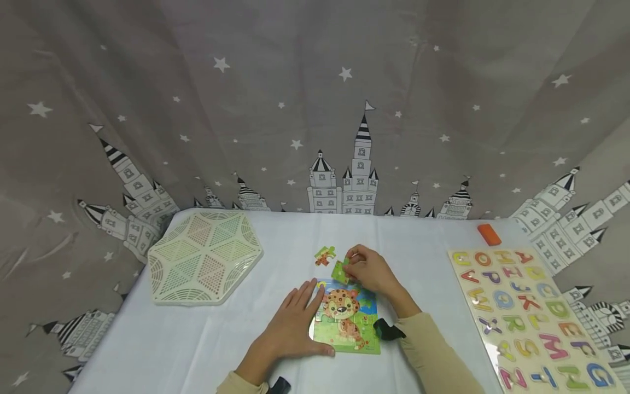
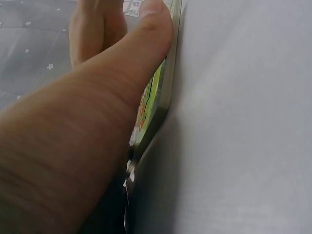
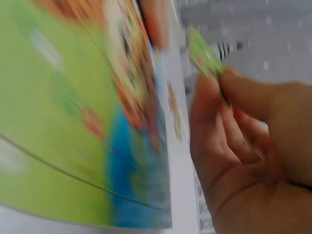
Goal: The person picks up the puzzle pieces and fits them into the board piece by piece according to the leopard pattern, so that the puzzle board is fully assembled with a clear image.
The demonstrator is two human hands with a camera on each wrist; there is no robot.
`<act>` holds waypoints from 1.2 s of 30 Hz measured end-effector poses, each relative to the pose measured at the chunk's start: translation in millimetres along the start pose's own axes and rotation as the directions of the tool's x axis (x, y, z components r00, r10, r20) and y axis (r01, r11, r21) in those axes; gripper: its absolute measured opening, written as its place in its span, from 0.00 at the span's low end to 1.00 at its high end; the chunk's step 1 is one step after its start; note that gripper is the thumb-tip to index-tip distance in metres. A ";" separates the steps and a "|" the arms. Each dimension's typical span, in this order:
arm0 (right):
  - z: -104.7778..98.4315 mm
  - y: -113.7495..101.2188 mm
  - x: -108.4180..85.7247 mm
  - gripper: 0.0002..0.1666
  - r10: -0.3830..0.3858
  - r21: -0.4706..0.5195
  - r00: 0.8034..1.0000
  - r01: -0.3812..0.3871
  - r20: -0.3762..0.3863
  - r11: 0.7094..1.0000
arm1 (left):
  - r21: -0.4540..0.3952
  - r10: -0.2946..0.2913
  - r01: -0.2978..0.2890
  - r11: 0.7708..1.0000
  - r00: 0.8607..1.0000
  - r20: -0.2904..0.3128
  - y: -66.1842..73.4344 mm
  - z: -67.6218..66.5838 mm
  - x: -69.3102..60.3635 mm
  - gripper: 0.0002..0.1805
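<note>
A leopard jigsaw puzzle [image 1: 348, 328] lies on the white table in its flat square tray. My left hand [image 1: 295, 324] rests along its left side with fingers spread; the left wrist view has the thumb [image 2: 151, 36] against the tray's edge. Between thumb and fingers my right hand [image 1: 372, 272] pinches a green puzzle piece [image 1: 339, 272], held just above the puzzle's far edge. That same green piece [image 3: 204, 52] shows tilted up in the right wrist view. A loose piece in green and orange [image 1: 325, 255] lies on the table beyond the puzzle.
A white hexagonal patterned board [image 1: 206, 257] lies at the left. On the right is an alphabet puzzle board [image 1: 531, 323] with colored letters, and an orange block [image 1: 489, 235] sits behind it. A grey curtain [image 1: 275, 109] with castles and stars hangs along the table's back edge.
</note>
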State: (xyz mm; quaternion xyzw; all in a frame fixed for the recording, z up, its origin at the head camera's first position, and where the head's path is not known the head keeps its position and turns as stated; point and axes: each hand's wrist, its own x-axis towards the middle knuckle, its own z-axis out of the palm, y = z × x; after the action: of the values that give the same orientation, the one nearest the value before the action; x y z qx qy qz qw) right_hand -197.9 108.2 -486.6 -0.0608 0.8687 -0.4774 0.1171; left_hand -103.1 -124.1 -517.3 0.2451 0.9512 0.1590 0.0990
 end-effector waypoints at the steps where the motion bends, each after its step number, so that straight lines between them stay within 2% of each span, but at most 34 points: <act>1: 1.6 -0.9 -9.7 0.09 -0.027 0.009 0.998 0.026 0.056 1.000 | -0.001 -0.003 0.003 1.000 1.000 0.001 -0.8 0.4 -0.1 0.73; 5: 15.7 -0.9 -40.4 0.09 -0.140 -0.045 0.966 0.153 0.217 0.987 | -0.005 -0.005 0.004 1.000 1.000 -0.008 -2.6 0.4 -1.6 0.73; 8: 27.5 -2.0 -53.8 0.10 -0.185 -0.098 0.947 0.217 0.264 0.971 | -0.007 -0.001 0.001 1.000 1.000 -0.015 -2.2 -1.0 -2.3 0.72; 11: 37.2 -4.9 -60.8 0.11 -0.210 -0.133 0.942 0.251 0.263 0.959 | -0.014 0.004 -0.004 1.000 1.000 -0.018 -1.5 -2.0 -1.8 0.72; 20: 53.2 -13.2 -69.2 0.11 -0.215 -0.169 0.953 0.253 0.215 0.952 | 0.003 0.018 -0.018 1.000 0.999 -0.029 -0.3 -1.6 -0.5 0.71; 27: 57.2 -15.8 -76.6 0.11 -0.248 -0.283 0.951 0.293 0.185 0.913 | -0.012 0.016 -0.017 1.000 0.999 -0.035 1.2 -1.4 -1.9 0.71; 31: 57.9 -16.4 -76.7 0.11 -0.236 -0.333 0.956 0.283 0.176 0.900 | -0.021 0.014 -0.014 1.000 0.999 -0.034 1.4 -0.6 -1.7 0.71; 36: 56.2 -17.6 -76.5 0.15 -0.253 -0.418 0.945 0.319 0.208 0.851 | -0.010 0.015 -0.015 1.000 0.999 -0.037 1.1 0.2 -1.3 0.71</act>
State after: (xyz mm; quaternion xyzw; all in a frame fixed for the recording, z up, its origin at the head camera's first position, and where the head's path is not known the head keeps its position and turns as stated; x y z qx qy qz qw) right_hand -109.5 69.6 -489.7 -0.2494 0.9250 -0.2719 0.0904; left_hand -101.5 -123.8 -517.0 0.2488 0.9502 0.1690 0.0814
